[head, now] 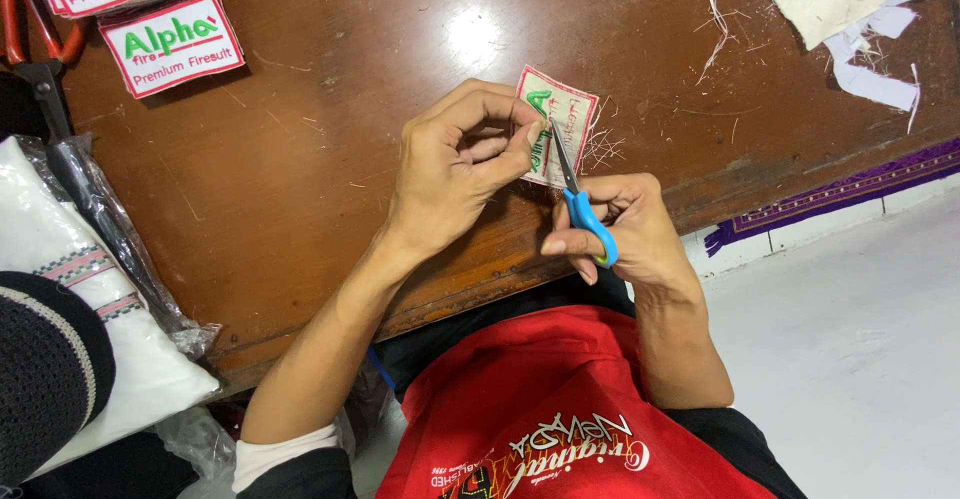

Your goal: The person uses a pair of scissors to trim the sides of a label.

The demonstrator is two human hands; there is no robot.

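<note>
Pinching the embroidered patch [562, 129] between the thumb and curled fingers of my left hand [455, 164], I hold it face down just above the brown wooden table [300, 159], its white backing showing red border stitching and a bit of green thread. My left fingers are closed tight on its left edge. My right hand [625, 234] grips a small pair of blue-handled scissors [580, 204], fingers wrapped shut around the loops, and the thin blades point up and away from me, lying against the patch near its middle; I cannot tell how far the blades are parted. Loose threads [600, 147] fray out from the patch's right side. At the far left corner of the table sits a stack of finished patches [165, 34], white with red borders and green lettering, and beside them red-handled shears [35, 49]. White fabric scraps [850, 19] lie at the far right. A plastic-wrapped white bundle [90, 299] rests to my left.
</note>
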